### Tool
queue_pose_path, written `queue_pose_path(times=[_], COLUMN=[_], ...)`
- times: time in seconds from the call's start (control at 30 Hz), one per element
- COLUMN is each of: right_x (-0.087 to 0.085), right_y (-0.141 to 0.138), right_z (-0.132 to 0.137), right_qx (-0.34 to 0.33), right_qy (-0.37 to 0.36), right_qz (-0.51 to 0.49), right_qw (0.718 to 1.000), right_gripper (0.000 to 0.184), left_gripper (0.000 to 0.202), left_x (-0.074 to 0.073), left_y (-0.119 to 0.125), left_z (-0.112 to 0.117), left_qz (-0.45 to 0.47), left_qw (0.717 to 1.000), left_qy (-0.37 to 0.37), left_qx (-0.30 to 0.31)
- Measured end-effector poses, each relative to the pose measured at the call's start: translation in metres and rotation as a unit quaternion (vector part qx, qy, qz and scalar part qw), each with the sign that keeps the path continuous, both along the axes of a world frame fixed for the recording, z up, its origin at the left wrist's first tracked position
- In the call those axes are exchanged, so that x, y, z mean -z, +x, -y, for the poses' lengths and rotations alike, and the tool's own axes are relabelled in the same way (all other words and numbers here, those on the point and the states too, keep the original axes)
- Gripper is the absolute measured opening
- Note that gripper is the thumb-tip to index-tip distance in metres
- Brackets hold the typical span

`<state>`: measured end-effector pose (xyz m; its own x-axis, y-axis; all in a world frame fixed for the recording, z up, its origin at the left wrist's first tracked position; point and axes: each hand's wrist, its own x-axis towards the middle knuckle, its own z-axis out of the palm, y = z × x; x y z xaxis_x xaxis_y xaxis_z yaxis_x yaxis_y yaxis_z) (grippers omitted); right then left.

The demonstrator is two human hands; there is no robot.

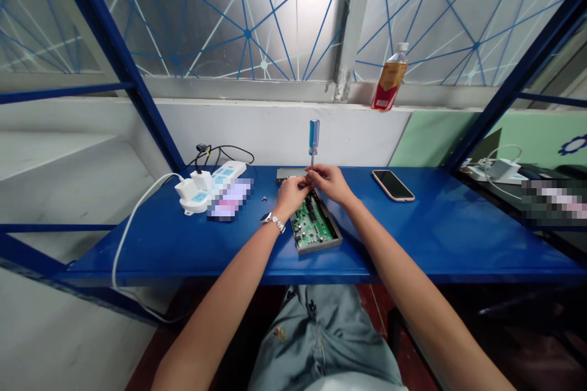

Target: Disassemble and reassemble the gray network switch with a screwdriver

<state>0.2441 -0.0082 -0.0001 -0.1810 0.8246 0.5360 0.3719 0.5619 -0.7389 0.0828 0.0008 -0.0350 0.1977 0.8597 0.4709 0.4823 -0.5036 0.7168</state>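
A screwdriver (314,137) with a clear blue and purple handle stands upright, handle up, over the far part of an open metal case with a green circuit board (316,226). The fingers of my right hand (331,181) are closed around the lower shaft. My left hand (293,191), with a bracelet watch on its wrist, is pinched right beside the shaft, and what lies between its fingertips is hidden. The screwdriver's tip is also covered by my fingers. Behind my hands lies a flat grey metal piece (285,175). Several tiny screws (264,198) rest left of the case.
On the left of the blue table (183,250) lies a white power strip (232,168) with plugged-in chargers and cables, beside a phone with a blurred screen (232,198). A dark-screened phone (393,186) lies to the right. A drink bottle (389,79) stands on the window ledge.
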Motion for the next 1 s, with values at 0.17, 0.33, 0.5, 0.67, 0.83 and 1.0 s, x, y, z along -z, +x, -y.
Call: queue_pose_path(times=[0.17,0.33,0.5,0.67,0.83,1.0], right_x=[-0.001,-0.003,-0.003,0.0,0.001,-0.024], right_y=[0.001,-0.004,-0.007,-0.009,-0.009,-0.003], right_z=[0.001,0.003,0.004,0.002,-0.001,-0.004], right_qx=[0.05,0.102,0.123,0.126,0.111,-0.004], right_qy=[0.017,0.028,0.034,0.039,0.031,0.005], right_qz=[0.002,-0.014,-0.029,-0.039,-0.032,-0.09], right_qw=[0.999,0.994,0.991,0.99,0.993,0.996], right_gripper=[0.034,0.035,0.04,0.045,0.037,0.047], left_gripper=[0.012,0.016,0.018,0.017,0.012,0.009], left_x=[-0.001,-0.005,-0.006,-0.003,0.0,0.002], left_y=[0.0,0.0,0.0,0.001,0.006,0.006], left_z=[0.003,0.004,0.004,0.003,0.003,0.001], left_qz=[-0.013,-0.019,-0.029,-0.002,0.033,0.038], left_qw=[1.0,1.0,0.999,0.999,0.999,0.999], left_qy=[-0.006,-0.003,-0.003,-0.011,-0.017,-0.014], left_qx=[0.003,0.012,0.015,0.03,-0.007,-0.015])
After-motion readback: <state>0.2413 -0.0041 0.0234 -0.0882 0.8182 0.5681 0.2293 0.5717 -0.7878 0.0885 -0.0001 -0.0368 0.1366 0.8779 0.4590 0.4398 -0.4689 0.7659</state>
